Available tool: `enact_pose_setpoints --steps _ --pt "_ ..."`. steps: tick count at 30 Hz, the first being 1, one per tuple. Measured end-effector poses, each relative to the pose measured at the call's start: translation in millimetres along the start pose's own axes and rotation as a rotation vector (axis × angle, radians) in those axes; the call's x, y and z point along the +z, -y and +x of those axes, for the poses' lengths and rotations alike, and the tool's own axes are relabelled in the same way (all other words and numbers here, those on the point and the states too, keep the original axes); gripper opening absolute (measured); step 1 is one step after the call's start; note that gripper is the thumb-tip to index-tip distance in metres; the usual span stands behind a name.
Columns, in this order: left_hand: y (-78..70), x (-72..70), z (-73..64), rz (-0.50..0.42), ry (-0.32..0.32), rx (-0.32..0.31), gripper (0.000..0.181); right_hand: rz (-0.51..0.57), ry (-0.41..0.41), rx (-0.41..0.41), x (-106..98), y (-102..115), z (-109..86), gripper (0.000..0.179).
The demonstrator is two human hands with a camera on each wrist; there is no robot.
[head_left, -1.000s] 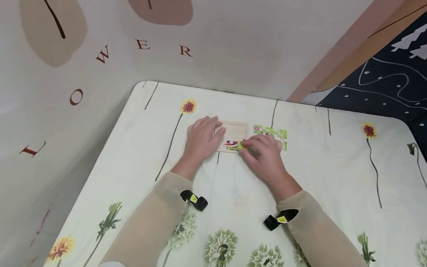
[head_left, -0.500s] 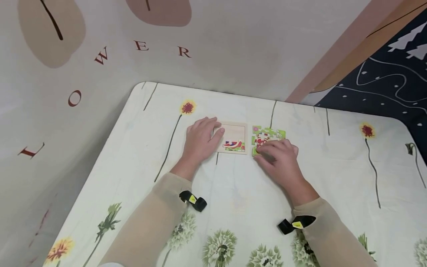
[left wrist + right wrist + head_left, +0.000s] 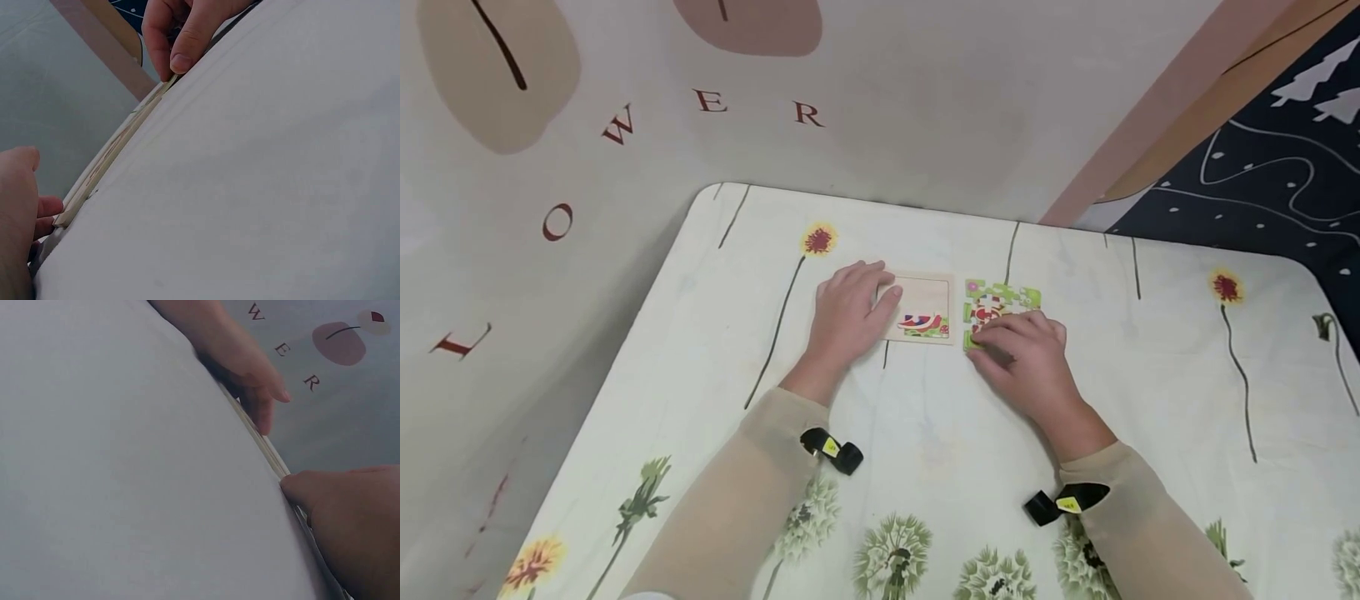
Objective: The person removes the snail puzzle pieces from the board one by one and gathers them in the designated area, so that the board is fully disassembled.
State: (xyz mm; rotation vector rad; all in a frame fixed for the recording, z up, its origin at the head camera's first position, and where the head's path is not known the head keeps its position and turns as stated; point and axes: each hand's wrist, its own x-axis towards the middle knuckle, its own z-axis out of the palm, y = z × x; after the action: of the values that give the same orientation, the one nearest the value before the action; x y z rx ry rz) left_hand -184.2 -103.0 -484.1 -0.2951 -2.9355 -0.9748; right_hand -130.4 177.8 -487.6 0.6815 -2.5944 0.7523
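A shallow wooden puzzle tray point(image 3: 927, 293) lies flat on the table, bare wood in its upper part. Along its bottom right sit a few fitted pieces point(image 3: 925, 324) in red, blue and green. My left hand point(image 3: 848, 315) rests at the tray's left edge, fingers relaxed, touching it. Right of the tray lies a cluster of loose jigsaw pieces point(image 3: 987, 307), mostly green and red. Over its lower part my right hand point(image 3: 1030, 360) pinches a puzzle piece at the near left corner between thumb and fingers; the hand hides most of that piece.
A white flower-printed cloth point(image 3: 917, 425) covers the table. Its far edge meets a pale wall point(image 3: 925, 125) with printed letters. A dark panel with white trees point(image 3: 1285, 167) stands at the right. Black wrist cameras sit on both sleeves.
My right hand has moved from the tray's lower right corner rightward to the loose pieces. A red and green piece now shows in that corner. The left hand stays at the tray.
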Motion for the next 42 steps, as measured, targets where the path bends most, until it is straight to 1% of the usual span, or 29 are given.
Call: enact_pose_setpoints --steps 10,15,19,27,29,37,42 --pt "-2.1 -1.0 0.5 0.007 0.006 -0.003 0.05 -0.001 -0.004 0.006 2 0 1.0 0.016" --pt "-1.8 -2.1 -1.7 -0.002 0.0 -0.011 0.05 0.002 -0.02 -0.009 3 0 3.0 0.015" --pt "-1.3 -1.7 -2.7 -0.008 0.002 -0.012 0.05 0.013 -0.02 -0.004 3 0 3.6 0.014" --pt "-0.3 -0.2 -0.1 -0.006 0.0 -0.003 0.051 0.063 -0.098 -0.015 10 5 11.7 0.016" --pt "0.2 -0.1 0.3 -0.006 -0.002 -0.002 0.051 0.064 -0.106 -0.018 13 8 15.2 0.017" --pt "1.6 1.3 1.6 -0.002 -0.014 0.011 0.05 0.041 -0.073 -0.021 27 21 28.3 0.016" --pt "3.1 2.9 0.3 -0.013 -0.014 0.003 0.051 0.037 -0.04 -0.006 30 23 28.2 0.02"
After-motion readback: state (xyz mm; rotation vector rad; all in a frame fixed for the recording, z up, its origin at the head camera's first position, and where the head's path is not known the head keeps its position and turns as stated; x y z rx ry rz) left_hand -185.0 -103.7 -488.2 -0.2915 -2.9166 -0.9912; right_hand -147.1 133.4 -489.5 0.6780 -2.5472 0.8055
